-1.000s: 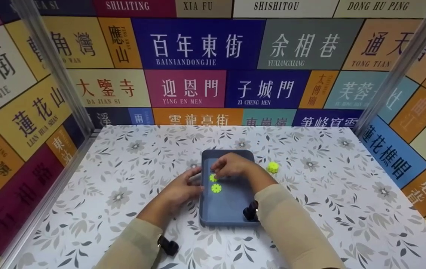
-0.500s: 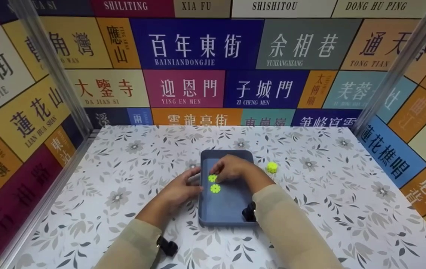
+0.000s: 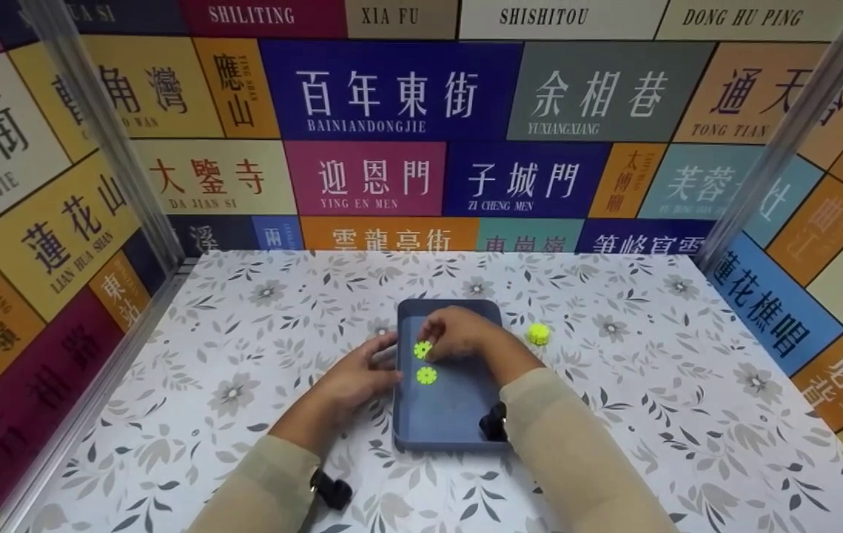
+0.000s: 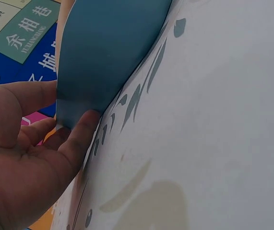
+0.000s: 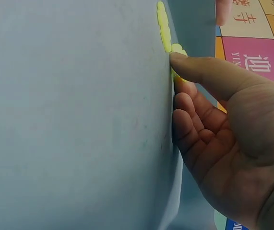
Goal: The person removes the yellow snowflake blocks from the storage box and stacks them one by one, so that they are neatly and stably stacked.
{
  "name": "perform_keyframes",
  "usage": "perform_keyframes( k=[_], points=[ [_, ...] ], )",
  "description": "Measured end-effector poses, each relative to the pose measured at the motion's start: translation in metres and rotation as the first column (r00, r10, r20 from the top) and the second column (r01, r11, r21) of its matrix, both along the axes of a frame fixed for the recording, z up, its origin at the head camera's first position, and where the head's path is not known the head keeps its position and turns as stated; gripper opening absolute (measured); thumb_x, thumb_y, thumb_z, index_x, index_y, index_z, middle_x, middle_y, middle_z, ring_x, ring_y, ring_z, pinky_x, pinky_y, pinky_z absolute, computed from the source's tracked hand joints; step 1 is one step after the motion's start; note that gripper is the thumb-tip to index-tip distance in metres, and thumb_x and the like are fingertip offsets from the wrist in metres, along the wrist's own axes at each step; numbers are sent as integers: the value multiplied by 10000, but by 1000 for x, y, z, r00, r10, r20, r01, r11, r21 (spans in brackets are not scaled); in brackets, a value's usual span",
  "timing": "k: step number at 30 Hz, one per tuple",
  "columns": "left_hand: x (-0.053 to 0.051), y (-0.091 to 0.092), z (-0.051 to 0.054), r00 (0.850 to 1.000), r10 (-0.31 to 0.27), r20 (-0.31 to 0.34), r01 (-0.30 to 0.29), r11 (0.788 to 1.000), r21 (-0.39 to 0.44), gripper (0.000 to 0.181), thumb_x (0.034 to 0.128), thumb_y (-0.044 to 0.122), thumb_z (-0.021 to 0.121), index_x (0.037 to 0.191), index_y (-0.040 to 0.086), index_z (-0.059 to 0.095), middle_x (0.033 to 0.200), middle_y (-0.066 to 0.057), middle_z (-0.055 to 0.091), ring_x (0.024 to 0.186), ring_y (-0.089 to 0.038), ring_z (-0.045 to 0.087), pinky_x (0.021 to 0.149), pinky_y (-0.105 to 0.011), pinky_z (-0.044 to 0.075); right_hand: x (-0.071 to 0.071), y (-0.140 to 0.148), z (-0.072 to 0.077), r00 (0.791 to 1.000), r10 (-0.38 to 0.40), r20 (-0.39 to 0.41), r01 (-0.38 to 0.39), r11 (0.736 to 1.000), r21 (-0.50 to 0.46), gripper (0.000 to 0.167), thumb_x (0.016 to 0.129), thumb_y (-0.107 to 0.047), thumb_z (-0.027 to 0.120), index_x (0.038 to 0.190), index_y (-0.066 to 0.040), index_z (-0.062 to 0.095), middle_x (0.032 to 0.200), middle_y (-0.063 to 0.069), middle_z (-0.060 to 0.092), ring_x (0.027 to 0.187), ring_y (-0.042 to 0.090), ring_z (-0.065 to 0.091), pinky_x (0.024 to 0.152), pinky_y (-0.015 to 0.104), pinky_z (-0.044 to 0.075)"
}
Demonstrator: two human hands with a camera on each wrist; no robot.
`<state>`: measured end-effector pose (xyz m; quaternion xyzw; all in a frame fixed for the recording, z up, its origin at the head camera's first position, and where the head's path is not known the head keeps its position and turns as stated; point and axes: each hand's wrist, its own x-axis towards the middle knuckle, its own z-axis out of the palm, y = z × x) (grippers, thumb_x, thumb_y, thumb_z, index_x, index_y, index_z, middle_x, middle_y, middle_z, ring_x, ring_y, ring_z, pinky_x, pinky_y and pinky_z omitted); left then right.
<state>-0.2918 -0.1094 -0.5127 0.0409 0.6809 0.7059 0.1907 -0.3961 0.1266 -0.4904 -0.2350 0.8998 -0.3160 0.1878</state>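
My right hand (image 3: pixel 457 332) is inside the blue-grey tray (image 3: pixel 458 403), thumb and index finger pinching a yellow-green notched plastic disc (image 3: pixel 422 349) near the tray's left side. In the right wrist view this pinched disc (image 5: pixel 177 49) is partly covered by the thumb; the other fingers curl into the palm. A second, similar disc (image 3: pixel 427 375) lies flat on the tray floor, just nearer to me. My left hand (image 3: pixel 353 379) is at the outside of the tray's left wall. In the left wrist view its fingertips (image 4: pixel 91 116) touch the wall (image 4: pixel 103 48), fingers mostly straight.
A small stack of yellow-green discs (image 3: pixel 538 334) stands on the table right of the tray. A white floral cloth (image 3: pixel 266 333) covers the table. Panels printed with signs (image 3: pixel 391 89) enclose the back and sides. Black wrist cameras (image 3: pixel 332 488) sit on both sleeves.
The disc between my right thumb and finger now looks slightly raised and tilted; before, it appeared flatter. My left hand, the other tray disc and the stack stay in place.
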Motion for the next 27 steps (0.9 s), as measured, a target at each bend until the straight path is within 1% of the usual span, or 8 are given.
perform_keyframes(
  k=[4, 10, 13, 17, 19, 22, 24, 27],
  points=[
    [-1, 0, -1, 1000, 2, 2, -2, 1000, 5, 823, 948, -27, 699, 1672, 194, 376, 1679, -213, 446, 1443, -357, 589, 1158, -414, 551, 1, 1, 2, 1000, 11, -18, -11, 1000, 6, 305, 821, -145, 903, 1111, -144, 806, 980, 5, 782, 871, 112, 676, 799, 272, 566],
    [-1, 0, -1, 1000, -8, -3, 8, 1000, 25, 823, 952, -51, 679, 1679, 160, 355, 1654, -243, 470, 1404, -346, 621, 1097, -389, 585, 6, 1, 5, 997, 35, -63, -33, 999, 40, 340, 825, -158, 887, 1159, -156, 828, 1045, 15, 825, 922, 120, 722, 871, 338, 615],
    [0, -1, -1, 1000, -7, -8, 8, 1000, 21, 825, 951, -50, 681, 1679, 153, 352, 1653, -248, 469, 1400, -347, 624, 1097, -389, 586, 6, 0, 4, 998, 24, -63, -21, 999, 46, 332, 817, -175, 891, 1144, -164, 834, 1031, 3, 827, 918, 122, 729, 870, 342, 621],
    [-1, -1, -2, 1000, -6, -5, 6, 1000, 28, 830, 947, -48, 686, 1680, 154, 351, 1647, -252, 475, 1403, -352, 622, 1108, -394, 580, 5, -1, 2, 998, -7, -64, 10, 999, 50, 297, 806, -224, 897, 1094, -179, 838, 986, -24, 816, 881, 114, 711, 829, 310, 606],
    [-1, -1, -2, 1000, -5, 1, 5, 999, 32, 833, 946, -48, 688, 1679, 163, 354, 1645, -246, 481, 1407, -351, 620, 1113, -396, 578, 4, 0, 1, 998, -24, -57, 27, 999, 40, 282, 799, -236, 892, 1070, -183, 834, 961, -32, 803, 853, 111, 693, 785, 285, 589],
    [-1, -1, -2, 1000, -3, 3, 3, 1000, 25, 834, 943, -45, 694, 1677, 172, 362, 1638, -243, 491, 1414, -352, 615, 1115, -396, 578, 3, 4, 1, 998, -51, -22, 51, 999, 0, 267, 794, -225, 880, 1049, -169, 821, 941, -15, 787, 819, 120, 672, 720, 269, 567],
    [-1, -1, -1, 1000, 1, 5, -1, 1000, 17, 836, 940, -41, 701, 1675, 181, 369, 1635, -238, 497, 1419, -352, 611, 1115, -394, 578, 1, 6, 2, 998, -69, -5, 69, 997, -28, 260, 802, -222, 866, 1052, -166, 818, 949, -7, 784, 814, 127, 668, 701, 264, 559],
    [-2, -1, -1, 1000, 4, 4, -4, 1000, 4, 836, 936, -32, 712, 1670, 190, 381, 1633, -239, 498, 1429, -358, 601, 1122, -397, 574, 0, 10, 7, 996, -93, 1, 93, 993, -74, 263, 820, -229, 854, 1073, -169, 815, 977, -3, 781, 837, 132, 665, 706, 265, 558]
  ],
)
